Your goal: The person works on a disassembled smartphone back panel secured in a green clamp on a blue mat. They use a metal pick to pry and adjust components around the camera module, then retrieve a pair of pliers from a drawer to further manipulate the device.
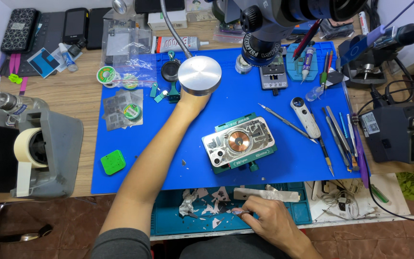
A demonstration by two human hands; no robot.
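Note:
My left arm stretches across the blue work mat [135, 163], and my left hand [193, 101] reaches under a round silver lamp head [199, 75] on a gooseneck, so its fingers are hidden. My right hand [270, 220] rests low at the teal tray [168, 223] and pinches fine tweezers [242, 211] among torn scraps of film. An opened phone back [239, 142] with a copper coil sits clamped in a green holder [252, 160] at the mat's centre.
A microscope head [264, 33] hangs over the mat's far side. Tweezers, a pen tool and screwdrivers [339, 136] lie along the right edge, beside a black station [403, 132]. A tape dispenser [29, 153] stands at left. Stencils, solder wick rolls and a green square block [113, 162] lie on the left of the mat.

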